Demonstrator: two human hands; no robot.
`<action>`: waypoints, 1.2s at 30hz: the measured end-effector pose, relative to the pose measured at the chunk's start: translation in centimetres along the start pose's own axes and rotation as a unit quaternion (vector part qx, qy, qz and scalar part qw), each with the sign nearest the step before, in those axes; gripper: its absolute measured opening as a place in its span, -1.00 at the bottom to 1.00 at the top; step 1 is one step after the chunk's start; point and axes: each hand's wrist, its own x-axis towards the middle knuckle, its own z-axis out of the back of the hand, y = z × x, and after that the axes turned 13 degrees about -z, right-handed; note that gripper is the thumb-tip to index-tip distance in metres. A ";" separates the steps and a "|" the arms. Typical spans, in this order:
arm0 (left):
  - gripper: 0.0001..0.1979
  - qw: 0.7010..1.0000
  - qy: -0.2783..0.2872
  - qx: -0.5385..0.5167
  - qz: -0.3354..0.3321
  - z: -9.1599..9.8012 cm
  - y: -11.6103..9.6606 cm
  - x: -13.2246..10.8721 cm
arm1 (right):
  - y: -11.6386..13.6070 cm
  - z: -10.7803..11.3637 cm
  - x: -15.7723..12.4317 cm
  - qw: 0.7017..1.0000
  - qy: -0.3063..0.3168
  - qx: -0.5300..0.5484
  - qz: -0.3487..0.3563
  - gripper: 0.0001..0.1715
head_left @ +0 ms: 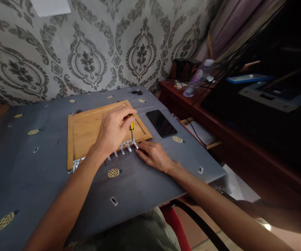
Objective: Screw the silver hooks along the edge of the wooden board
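Note:
A wooden panel [87,129] with a raised frame lies flat on the blue tablecloth [48,146]. Several metal hinges [128,146] line its near edge, their arms pointing toward me. My left hand [115,129] pinches the top of a yellow and black screwdriver [132,124], held upright with its tip on the rightmost hinge [135,143]. Low at the panel's near right corner, my right hand [154,155] has its fingertips against that same hinge. My left wrist and forearm cover part of the hinge row.
A black phone [162,123] lies right of the panel, and keys [137,92] sit behind it. On the red-brown desk [195,101] at the right stands a plastic bottle [197,78] near cables. The patterned wall [87,52] borders the table's back.

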 end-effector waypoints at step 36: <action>-0.81 0.999 0.041 0.000 0.000 -0.1 0.0 -0.1 | -0.1 -0.2 0.0 1.000 -0.021 0.002 0.012 -0.78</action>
